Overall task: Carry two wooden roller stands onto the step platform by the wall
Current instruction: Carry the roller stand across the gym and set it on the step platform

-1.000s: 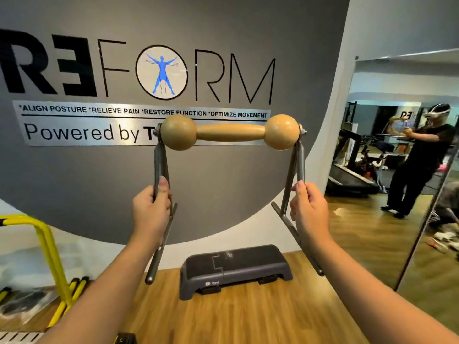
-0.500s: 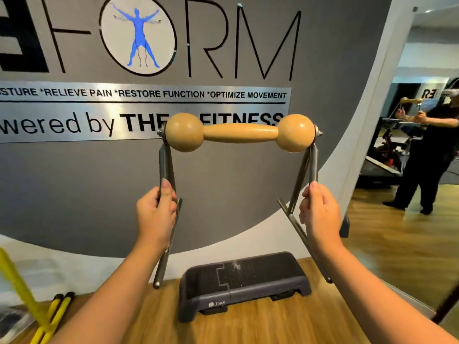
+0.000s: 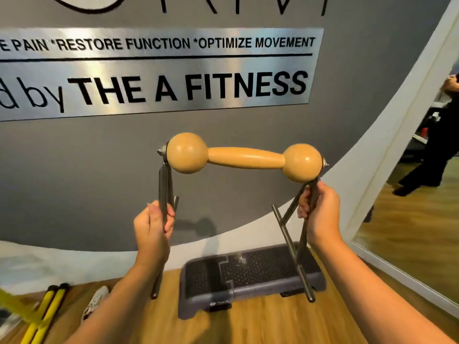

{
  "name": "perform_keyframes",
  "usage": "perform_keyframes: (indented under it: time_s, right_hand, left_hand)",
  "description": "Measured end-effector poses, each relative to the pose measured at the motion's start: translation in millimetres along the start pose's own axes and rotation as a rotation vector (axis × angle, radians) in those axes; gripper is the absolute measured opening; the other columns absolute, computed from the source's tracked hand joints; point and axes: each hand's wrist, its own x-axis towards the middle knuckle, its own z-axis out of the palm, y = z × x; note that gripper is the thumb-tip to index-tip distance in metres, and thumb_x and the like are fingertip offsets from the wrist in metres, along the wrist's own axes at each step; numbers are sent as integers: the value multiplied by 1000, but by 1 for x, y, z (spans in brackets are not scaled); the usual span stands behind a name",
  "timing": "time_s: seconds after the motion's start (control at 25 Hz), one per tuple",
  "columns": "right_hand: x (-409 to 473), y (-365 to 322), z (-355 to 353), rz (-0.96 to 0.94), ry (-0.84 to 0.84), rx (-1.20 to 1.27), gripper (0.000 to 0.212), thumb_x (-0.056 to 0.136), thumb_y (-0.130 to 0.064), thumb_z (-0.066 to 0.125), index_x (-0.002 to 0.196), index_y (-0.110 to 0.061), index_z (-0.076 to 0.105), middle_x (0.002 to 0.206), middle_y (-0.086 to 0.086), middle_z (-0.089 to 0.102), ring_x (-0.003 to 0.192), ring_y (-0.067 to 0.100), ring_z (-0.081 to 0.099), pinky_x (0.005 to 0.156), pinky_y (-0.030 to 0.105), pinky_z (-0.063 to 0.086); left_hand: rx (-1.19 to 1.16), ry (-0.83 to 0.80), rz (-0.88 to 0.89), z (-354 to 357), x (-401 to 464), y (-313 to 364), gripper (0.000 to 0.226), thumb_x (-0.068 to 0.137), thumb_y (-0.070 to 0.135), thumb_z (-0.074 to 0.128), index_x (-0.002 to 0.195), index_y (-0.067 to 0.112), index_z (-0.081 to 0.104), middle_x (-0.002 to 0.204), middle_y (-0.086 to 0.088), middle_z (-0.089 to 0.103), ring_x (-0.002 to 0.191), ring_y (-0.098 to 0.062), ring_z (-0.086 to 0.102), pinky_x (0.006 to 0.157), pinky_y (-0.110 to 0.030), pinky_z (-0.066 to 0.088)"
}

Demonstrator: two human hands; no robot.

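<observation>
Overhead still: wooden roller stand (image 3: 244, 157) aloft above step platform (image 3: 250, 276) by wall. Left hand (image 3: 152, 229) clenched round left metal leg (image 3: 164, 194), right hand (image 3: 319, 214) round right leg, presumably keeping roller level and feet clear before lowering.

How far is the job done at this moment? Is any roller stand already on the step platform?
Done: nothing yet; the step platform by the wall has no stand on it. In hand: one wooden roller stand is in the air above it, the left hand and the right hand each gripping a metal leg. Left: set this stand down on the platform, then bring the second stand, which is not in view.
</observation>
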Motion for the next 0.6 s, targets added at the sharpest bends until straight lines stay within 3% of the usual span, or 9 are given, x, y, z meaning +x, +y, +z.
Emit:
perform_keyframes:
  time_s: [0.2, 0.36, 0.44, 0.52, 0.6]
  right_hand:
    - [95, 71, -3, 93, -2, 38, 34, 87, -44, 49, 68, -16, 48, 54, -1, 44, 45, 13, 34, 39, 24, 30]
    - [164, 124, 9, 154, -21, 5, 38, 82, -53, 52, 64, -20, 53, 55, -2, 47, 44, 12, 37, 40, 24, 32]
    - [168, 133, 11, 152, -14, 3, 39, 86, -52, 49, 57, -26, 56, 55, -2, 48, 45, 12, 38, 42, 24, 31]
    - [192, 171, 17, 177, -24, -44, 46, 89, -52, 46, 52, -27, 56, 54, -2, 49, 46, 13, 39, 46, 26, 31]
    - [209, 207, 27, 218, -5, -121, 48, 90, -54, 46, 52, -25, 54, 53, 0, 48, 49, 16, 40, 49, 29, 31]
  left_hand:
    - [134, 56, -15, 45, 61, -69, 86, 90, 84, 40, 76, 0, 56, 55, 1, 47, 51, -16, 39, 46, -26, 30]
    - [255, 223, -103, 75, 111, -124, 69, 106, 59, 28, 64, 9, 47, 46, 5, 47, 44, 0, 39, 44, -12, 32]
    - [220, 251, -120, 81, 120, -126, 67, 108, 60, 27, 60, 15, 42, 45, 5, 44, 45, -6, 40, 46, -20, 36]
    - [213, 293, -177, 82, 146, -157, 69, 95, 78, 29, 56, 23, 41, 52, -11, 40, 54, -23, 39, 56, -34, 33]
    - [213, 357, -258, 77, 163, -194, 74, 84, 93, 32, 51, 28, 45, 57, -11, 41, 62, -28, 37, 62, -43, 30]
